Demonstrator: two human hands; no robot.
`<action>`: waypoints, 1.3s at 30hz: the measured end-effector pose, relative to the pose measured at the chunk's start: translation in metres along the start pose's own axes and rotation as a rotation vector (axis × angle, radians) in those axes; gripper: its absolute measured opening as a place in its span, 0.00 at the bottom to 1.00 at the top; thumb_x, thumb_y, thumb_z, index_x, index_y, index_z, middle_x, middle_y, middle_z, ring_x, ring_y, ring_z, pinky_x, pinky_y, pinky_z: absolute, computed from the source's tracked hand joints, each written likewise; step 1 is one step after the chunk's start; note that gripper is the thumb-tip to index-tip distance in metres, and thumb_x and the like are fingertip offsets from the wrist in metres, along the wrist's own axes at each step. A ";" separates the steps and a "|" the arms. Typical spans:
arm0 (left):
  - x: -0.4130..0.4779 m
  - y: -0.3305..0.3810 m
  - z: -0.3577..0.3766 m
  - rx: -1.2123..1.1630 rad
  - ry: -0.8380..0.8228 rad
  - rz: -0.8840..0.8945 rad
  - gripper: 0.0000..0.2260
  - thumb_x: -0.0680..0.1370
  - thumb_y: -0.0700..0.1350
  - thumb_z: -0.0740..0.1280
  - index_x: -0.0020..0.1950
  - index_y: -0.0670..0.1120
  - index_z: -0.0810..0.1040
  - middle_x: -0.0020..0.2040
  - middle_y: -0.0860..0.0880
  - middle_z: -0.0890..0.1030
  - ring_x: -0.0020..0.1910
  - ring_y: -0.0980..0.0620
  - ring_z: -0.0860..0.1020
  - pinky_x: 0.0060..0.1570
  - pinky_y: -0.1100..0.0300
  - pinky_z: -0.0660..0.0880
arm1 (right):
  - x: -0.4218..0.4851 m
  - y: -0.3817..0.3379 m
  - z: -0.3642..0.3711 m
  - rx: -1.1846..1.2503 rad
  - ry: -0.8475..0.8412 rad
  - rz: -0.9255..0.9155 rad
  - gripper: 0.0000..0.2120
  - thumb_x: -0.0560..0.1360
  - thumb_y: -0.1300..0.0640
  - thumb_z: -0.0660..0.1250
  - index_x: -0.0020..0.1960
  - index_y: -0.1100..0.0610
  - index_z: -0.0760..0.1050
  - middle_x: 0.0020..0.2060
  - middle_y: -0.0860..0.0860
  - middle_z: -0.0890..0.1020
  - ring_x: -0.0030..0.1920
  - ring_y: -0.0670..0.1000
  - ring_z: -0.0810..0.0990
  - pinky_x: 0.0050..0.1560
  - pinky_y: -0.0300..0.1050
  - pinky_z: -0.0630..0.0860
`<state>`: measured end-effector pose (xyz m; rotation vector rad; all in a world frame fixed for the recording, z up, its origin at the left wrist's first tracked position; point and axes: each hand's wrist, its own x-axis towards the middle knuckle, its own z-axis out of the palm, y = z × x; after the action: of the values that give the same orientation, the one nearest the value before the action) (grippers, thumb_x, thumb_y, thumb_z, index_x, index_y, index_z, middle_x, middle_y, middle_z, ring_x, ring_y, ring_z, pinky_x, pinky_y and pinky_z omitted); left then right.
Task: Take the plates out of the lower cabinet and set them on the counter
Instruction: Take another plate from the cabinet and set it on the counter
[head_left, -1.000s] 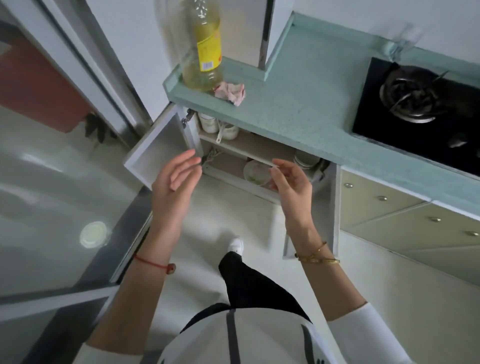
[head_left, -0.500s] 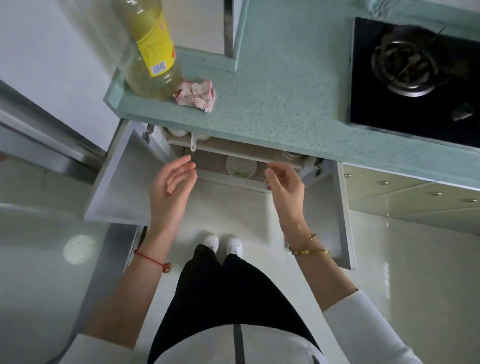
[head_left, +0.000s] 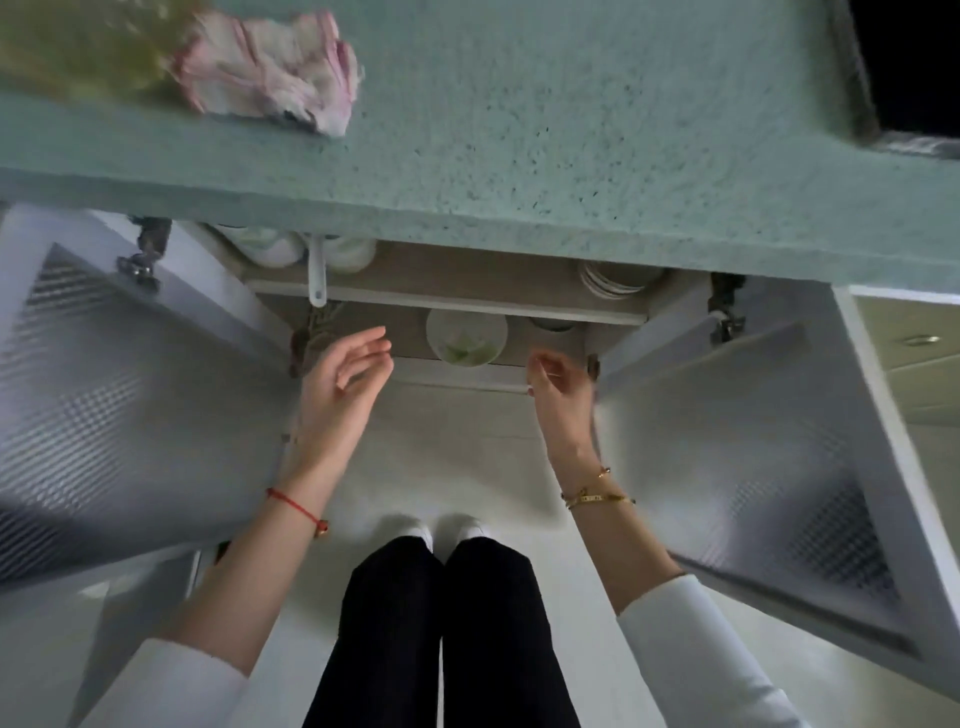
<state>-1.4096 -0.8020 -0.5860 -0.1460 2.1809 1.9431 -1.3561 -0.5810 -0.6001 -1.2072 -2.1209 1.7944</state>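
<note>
The lower cabinet stands open under the teal counter (head_left: 571, 130). A white plate with a green pattern (head_left: 466, 336) stands on the lower shelf, and a stack of plates (head_left: 615, 280) sits on the upper shelf at the right, partly hidden by the counter edge. My left hand (head_left: 340, 387) hovers in front of the lower shelf, fingers relaxed, holding nothing. My right hand (head_left: 558, 395) hovers to the right of the patterned plate, fingers loosely curled, empty.
Both cabinet doors, left (head_left: 130, 395) and right (head_left: 753, 457), swing wide open beside my arms. White cups (head_left: 291, 247) and a white spoon handle (head_left: 317, 275) sit on the upper shelf at the left. A pink cloth (head_left: 270, 67) and an oil bottle (head_left: 78, 47) lie on the counter.
I have leaned further over the counter, so the cabinet now looks closer. Both hands have spread slightly apart in front of the shelves and remain empty.
</note>
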 end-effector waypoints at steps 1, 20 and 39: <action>0.014 -0.027 0.004 0.034 -0.012 -0.005 0.13 0.76 0.40 0.72 0.59 0.53 0.82 0.54 0.52 0.85 0.55 0.59 0.83 0.54 0.67 0.77 | 0.018 0.021 0.010 -0.028 0.017 -0.011 0.06 0.75 0.56 0.70 0.51 0.56 0.81 0.45 0.50 0.85 0.45 0.49 0.82 0.48 0.40 0.77; 0.280 -0.386 0.088 0.281 -0.020 -0.109 0.24 0.74 0.40 0.74 0.69 0.44 0.74 0.59 0.48 0.77 0.53 0.50 0.78 0.51 0.57 0.73 | 0.310 0.297 0.156 -0.226 0.039 -0.190 0.16 0.76 0.62 0.67 0.62 0.63 0.77 0.51 0.63 0.82 0.49 0.57 0.80 0.56 0.50 0.77; 0.329 -0.418 0.126 0.575 -0.031 -0.002 0.24 0.69 0.31 0.72 0.65 0.42 0.80 0.60 0.41 0.83 0.58 0.45 0.81 0.45 0.70 0.68 | 0.385 0.332 0.175 -0.414 0.060 -0.179 0.17 0.72 0.64 0.68 0.61 0.60 0.79 0.54 0.61 0.82 0.56 0.60 0.80 0.50 0.38 0.70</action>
<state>-1.6270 -0.7060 -1.0780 -0.0217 2.6043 1.2319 -1.5498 -0.4835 -1.0918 -1.0829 -2.5519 1.2685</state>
